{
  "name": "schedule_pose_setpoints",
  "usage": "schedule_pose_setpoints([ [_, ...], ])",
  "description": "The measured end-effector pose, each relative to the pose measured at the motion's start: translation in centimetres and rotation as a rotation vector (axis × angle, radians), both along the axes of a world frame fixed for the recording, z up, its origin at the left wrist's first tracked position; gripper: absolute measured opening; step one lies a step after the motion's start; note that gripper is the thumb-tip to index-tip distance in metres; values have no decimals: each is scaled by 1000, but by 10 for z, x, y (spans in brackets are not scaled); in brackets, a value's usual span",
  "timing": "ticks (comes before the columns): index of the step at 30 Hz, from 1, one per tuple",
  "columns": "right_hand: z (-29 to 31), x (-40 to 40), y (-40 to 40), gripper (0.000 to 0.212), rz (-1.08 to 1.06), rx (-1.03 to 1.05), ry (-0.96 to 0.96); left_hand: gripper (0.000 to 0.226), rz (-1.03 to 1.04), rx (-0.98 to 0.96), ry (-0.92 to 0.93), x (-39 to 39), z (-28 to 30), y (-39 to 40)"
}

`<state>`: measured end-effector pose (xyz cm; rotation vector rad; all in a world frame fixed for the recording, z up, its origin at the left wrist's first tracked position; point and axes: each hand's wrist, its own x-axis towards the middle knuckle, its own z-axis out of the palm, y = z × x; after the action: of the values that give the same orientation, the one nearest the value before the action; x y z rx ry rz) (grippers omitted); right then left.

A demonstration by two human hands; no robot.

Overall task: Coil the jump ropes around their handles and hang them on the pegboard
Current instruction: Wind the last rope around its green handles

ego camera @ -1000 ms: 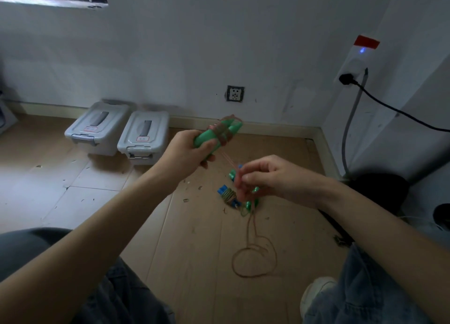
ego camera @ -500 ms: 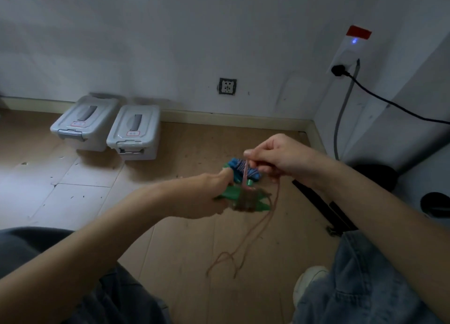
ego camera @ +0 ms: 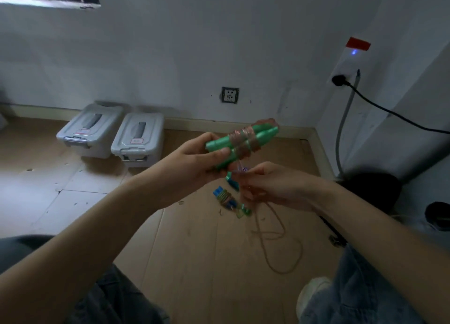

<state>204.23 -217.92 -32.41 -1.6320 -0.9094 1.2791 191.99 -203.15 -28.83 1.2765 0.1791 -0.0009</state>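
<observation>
My left hand (ego camera: 194,160) grips a pair of green jump-rope handles (ego camera: 263,134) held side by side, tips pointing up and right. Several turns of pinkish rope are wound around their middle. Just below them, my right hand (ego camera: 270,186) pinches the same rope (ego camera: 280,231), whose loose end trails down into a loop on the floor. A second jump rope with blue handles (ego camera: 224,198), coiled with a greenish cord, lies on the floor under my hands. No pegboard is in view.
Two grey lidded storage boxes (ego camera: 114,134) stand against the back wall at left. A wall socket (ego camera: 230,95) is on the white wall. A black cable (ego camera: 389,111) runs from a plug at right. My knees in jeans frame the wooden floor.
My left hand has raised the green handles back up and tilted them right. My right hand has dropped below them, drawing the rope down. More rope is wound on the handles.
</observation>
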Motion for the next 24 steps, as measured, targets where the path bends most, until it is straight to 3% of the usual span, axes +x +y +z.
schedule_pose_setpoints([
  [3,-1,2,-1,31,-160,151,360,8,158,49,45,5,-4,1],
  [5,3,0,1,36,-213,209,447,15,214,58,46,7,-6,3],
  [8,1,-13,4,19,-140,92,-47,19,324,20,22,9,-5,12],
  [10,2,-21,5,31,-34,26,-103,19,442,80,62,11,-4,27],
  [12,13,-20,3,35,23,41,124,17,531,396,157,13,-12,41],
  [14,26,-10,0,35,25,118,254,16,540,947,254,14,-24,48],
  [15,32,-6,-3,35,13,155,274,18,469,1161,284,14,-29,48],
  [17,38,3,-6,37,-77,198,254,18,194,1341,323,13,-38,39],
  [20,37,9,-7,44,-225,145,-55,16,-256,1393,358,7,-49,16],
  [24,21,12,-1,48,-314,-59,-835,14,-628,1112,207,0,-44,-15],
])
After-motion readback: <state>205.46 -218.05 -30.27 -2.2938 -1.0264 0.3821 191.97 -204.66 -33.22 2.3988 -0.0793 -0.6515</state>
